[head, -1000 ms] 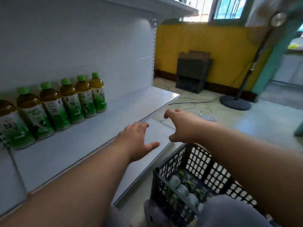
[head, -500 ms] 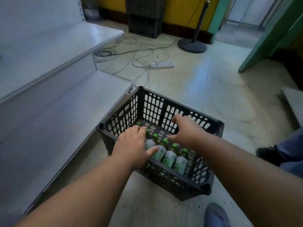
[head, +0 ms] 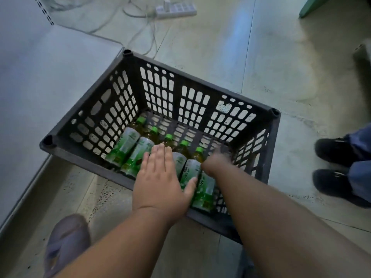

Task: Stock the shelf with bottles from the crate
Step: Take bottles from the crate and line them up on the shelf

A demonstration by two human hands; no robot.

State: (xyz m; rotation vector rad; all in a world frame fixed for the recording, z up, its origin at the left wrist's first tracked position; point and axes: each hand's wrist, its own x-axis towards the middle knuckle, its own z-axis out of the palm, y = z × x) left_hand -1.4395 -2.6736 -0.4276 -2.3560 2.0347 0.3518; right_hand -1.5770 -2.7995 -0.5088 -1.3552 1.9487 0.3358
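A dark slotted plastic crate [head: 60, 144] stands on the floor beside the low grey shelf [head: 40, 93]. Several green-capped tea bottles [head: 124, 145] lie side by side in its bottom, caps pointing away from me. My left hand [head: 160, 181] hovers flat over the middle bottles, fingers spread, holding nothing. My right hand [head: 216, 161] reaches down into the crate's right part beside the rightmost bottle [head: 202, 191]; it is blurred and its fingers are hidden, so I cannot tell whether it grips anything.
A white power strip [head: 176, 10] with cables lies on the floor beyond the crate. Another person's black shoes [head: 337, 167] stand at the right. My own grey shoe [head: 66, 243] is at the lower left.
The view has dropped from the stocked shelf down to the crate. Both hands have moved from shelf height down into the crate, above the bottles.
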